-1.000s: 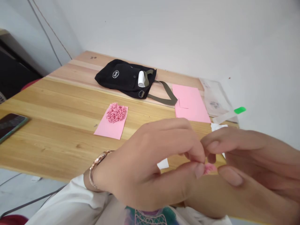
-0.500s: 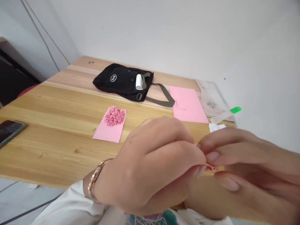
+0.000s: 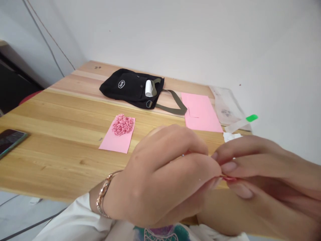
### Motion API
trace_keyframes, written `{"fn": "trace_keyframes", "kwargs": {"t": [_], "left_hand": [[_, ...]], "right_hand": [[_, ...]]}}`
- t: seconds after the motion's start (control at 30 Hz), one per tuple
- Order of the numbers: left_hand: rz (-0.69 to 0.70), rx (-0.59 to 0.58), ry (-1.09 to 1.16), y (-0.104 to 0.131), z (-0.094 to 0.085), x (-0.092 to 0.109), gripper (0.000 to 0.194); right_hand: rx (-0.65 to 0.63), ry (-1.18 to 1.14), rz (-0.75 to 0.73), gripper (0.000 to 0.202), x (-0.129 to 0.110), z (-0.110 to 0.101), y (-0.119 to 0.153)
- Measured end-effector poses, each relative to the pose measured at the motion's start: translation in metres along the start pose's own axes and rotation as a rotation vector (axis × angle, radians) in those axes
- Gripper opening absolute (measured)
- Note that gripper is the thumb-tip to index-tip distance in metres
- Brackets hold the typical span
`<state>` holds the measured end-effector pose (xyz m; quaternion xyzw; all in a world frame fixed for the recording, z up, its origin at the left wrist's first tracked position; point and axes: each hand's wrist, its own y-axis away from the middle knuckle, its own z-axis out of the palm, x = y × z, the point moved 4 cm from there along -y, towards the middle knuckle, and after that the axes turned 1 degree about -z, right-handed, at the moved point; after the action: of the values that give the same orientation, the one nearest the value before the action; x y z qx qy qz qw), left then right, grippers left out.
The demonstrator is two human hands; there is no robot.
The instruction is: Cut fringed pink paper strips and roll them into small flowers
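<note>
Both hands meet over the table's front edge, fingertips almost touching. My left hand (image 3: pixel 163 177), with a bracelet (image 3: pixel 102 194) at its wrist, is curled closed and pinches one end of a small pink-red piece (image 3: pixel 229 178). From the right, my right hand (image 3: pixel 265 177) closes its thumb and fingertips on the other end of that piece; most of it is hidden by the fingers. To the left lies a small pink paper (image 3: pixel 117 145), bearing a heap of tiny pink bead-like bits (image 3: pixel 122 124).
A black bag (image 3: pixel 130 87) with a white roll (image 3: pixel 148 88) lies at the back. Right of it are a larger pink sheet (image 3: pixel 205 117), a green-tipped clear stick (image 3: pixel 251 118) and white tissue (image 3: pixel 231 136). A phone (image 3: pixel 11 140) rests at the left edge.
My right thumb has moved up toward the fingers, closing the gap on the small pink-red piece. My left hand has barely shifted.
</note>
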<state>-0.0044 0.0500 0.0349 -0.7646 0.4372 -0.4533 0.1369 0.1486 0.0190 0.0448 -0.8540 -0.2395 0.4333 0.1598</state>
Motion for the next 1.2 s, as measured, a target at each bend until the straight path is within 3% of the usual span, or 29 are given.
{"fn": "trace_keyframes", "kwargs": {"t": [0.5,0.8,1.2], "left_hand": [[0.009,0.073,-0.088,0.002,0.001,0.005,0.02],[0.056,0.089,-0.099,0.003,0.0,0.006,0.016],[0.071,0.072,-0.142,-0.001,-0.001,0.007,0.021]], "right_hand": [[0.156,-0.057,-0.073,0.011,-0.011,0.005,-0.012],[0.158,-0.059,-0.08,0.006,-0.007,0.007,-0.005],[-0.013,-0.123,-0.217,0.019,-0.008,-0.003,-0.017]]}}
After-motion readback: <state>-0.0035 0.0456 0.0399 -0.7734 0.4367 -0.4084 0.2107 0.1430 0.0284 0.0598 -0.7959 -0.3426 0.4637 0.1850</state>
